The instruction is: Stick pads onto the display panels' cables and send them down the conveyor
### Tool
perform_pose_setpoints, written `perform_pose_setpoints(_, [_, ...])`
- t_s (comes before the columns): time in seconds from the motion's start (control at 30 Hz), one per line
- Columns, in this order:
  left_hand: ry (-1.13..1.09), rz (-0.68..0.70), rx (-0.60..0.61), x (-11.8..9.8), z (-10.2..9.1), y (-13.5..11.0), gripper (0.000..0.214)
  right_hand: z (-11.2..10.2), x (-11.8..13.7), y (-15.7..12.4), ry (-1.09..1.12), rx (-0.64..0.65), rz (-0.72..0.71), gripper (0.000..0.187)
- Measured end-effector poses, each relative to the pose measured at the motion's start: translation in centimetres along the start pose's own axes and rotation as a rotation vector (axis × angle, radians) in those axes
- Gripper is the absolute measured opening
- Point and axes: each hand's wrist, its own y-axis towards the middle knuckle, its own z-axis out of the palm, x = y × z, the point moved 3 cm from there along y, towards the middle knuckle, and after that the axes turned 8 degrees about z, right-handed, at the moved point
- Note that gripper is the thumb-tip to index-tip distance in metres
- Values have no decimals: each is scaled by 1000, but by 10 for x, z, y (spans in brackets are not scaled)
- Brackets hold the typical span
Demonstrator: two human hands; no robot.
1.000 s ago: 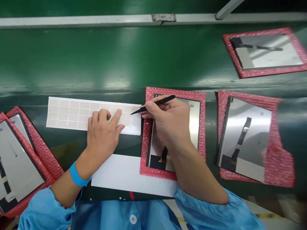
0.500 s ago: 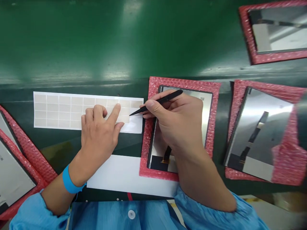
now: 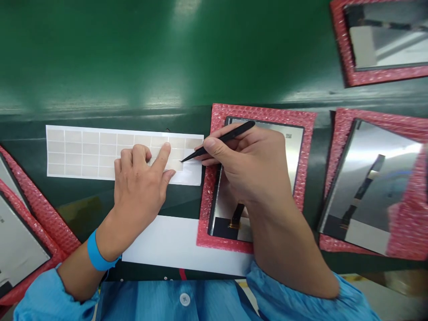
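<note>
The label sheet [image 3: 107,149] lies flat on the green tabletop [image 3: 100,58], left of the middle display panel [image 3: 225,196]; its right end stops just beside that panel's pink bubble wrap [image 3: 206,200], a green strip parts its near edge from a plain white sheet [image 3: 174,245], and a broad stretch of tabletop runs beyond its far edge; the left hand [image 3: 142,178] rests on it with fingers loosely spread, gripping nothing; the right hand [image 3: 249,162] pinches black tweezers [image 3: 234,132] like a pen, the tip at the labels [image 3: 73,148] near the sheet's right end, though I cannot tell whether it touches.

Five panels show: two overlapping at the left [image 3: 20,240], one in the middle, one at the right [image 3: 371,187], one in the far right corner [image 3: 364,49]; three have a dark ribbon cable [image 3: 237,214] in sight; one blue wristband [image 3: 96,256] circles the left wrist; the labels stand in four rows.

The labels are pale beige rectangles on glossy white backing [image 3: 192,171]; the panels are flat, shiny and dark-rimmed; the wrap is bubbled and glinting; the tweezers taper to a slim point.
</note>
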Motion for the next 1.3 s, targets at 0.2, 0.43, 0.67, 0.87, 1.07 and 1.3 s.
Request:
perform_pose_setpoints(0.2, [20,24,-36,3,4,-2,53,4,4,-2,-2,13,10,25])
perform_pose_setpoints(0.43, [19,23,-37,5,4,0,53,-2,10,-8,187,66,-31,40])
perform_pose_setpoints(0.67, [-27,140,-271,8,-6,4,41,-80,15,-42,234,-76,21,44])
perform_pose_setpoints(0.87, [-242,382,-328,-64,-23,-20,28,-120,-23,-82,227,-114,191,38])
perform_pose_setpoints(1.07, [-343,443,-216,-107,-2,-33,22,-121,-33,-89,185,-155,247,37])
perform_pose_setpoints(1.3, [-330,461,-182,-106,5,-33,25,-119,-25,-83,62,-181,271,24])
